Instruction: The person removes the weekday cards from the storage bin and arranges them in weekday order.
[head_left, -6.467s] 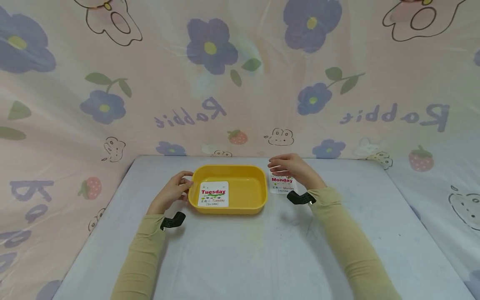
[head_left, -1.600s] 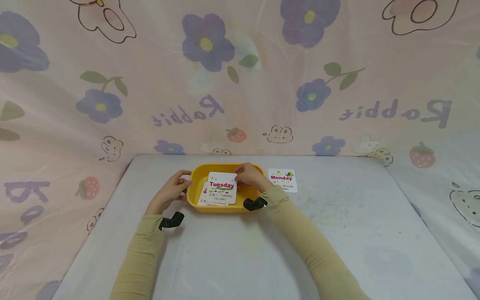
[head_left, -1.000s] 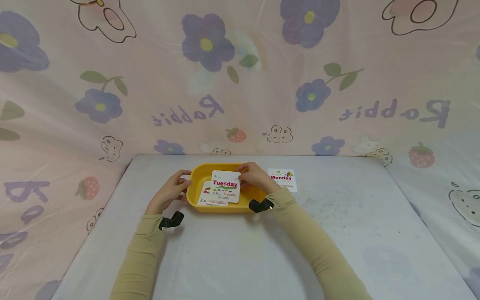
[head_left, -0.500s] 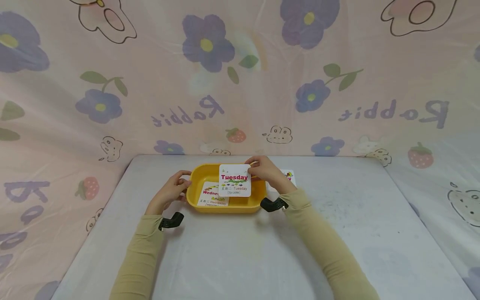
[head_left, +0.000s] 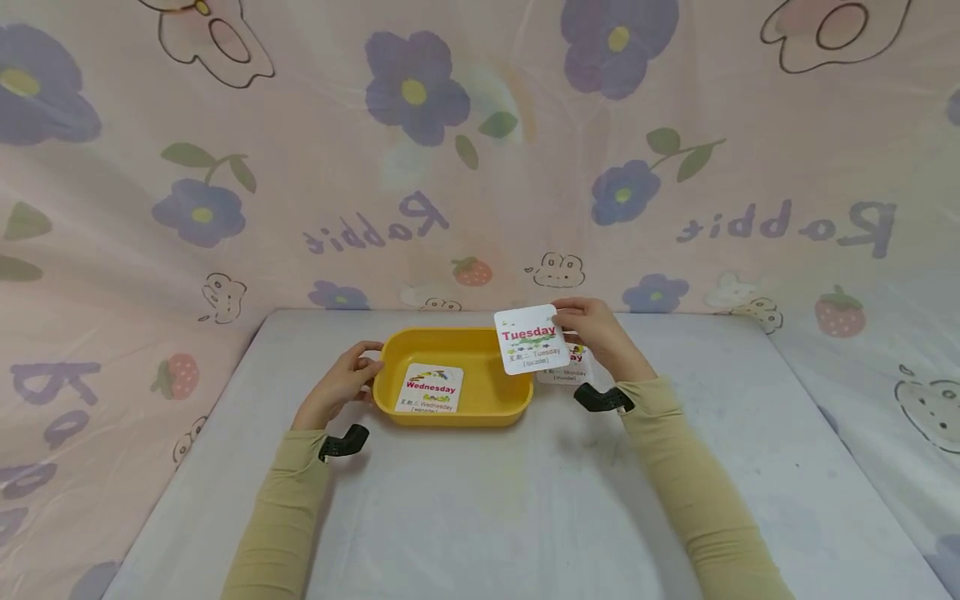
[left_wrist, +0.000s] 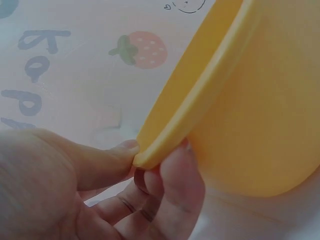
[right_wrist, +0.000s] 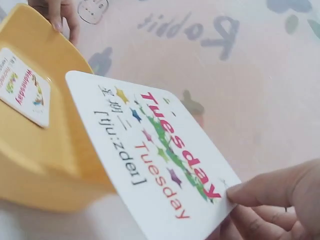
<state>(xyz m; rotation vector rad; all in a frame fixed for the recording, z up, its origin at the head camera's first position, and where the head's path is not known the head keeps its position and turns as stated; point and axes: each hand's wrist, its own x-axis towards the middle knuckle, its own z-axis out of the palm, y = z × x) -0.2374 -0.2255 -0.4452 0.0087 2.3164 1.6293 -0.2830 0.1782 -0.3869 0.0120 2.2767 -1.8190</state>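
Observation:
My right hand (head_left: 600,335) pinches the Tuesday flash card (head_left: 532,340) by its right edge, thumb on the printed face in the right wrist view. The card is raised and slightly turned, above the right end of a yellow tray (head_left: 491,421). Inside the tray at the left lies a Wednesday card (head_left: 430,389), face up. My left hand (head_left: 347,379) grips the tray's left rim; the left wrist view has the rim (left_wrist: 200,90) between thumb and fingers. A Monday card (head_left: 564,372) lies on the table right of the tray, partly covered by the Tuesday card and my right hand.
The tray stands on a table with a white cover (head_left: 480,517), near the far edge. Behind it hangs a pink curtain (head_left: 480,183) printed with flowers and rabbits. Black wrist-worn cameras (head_left: 600,397) sit on both wrists.
The right hand has lifted the Tuesday card out of the tray and carried it rightward, uncovering the Wednesday card. The left hand has stayed on the tray's rim.

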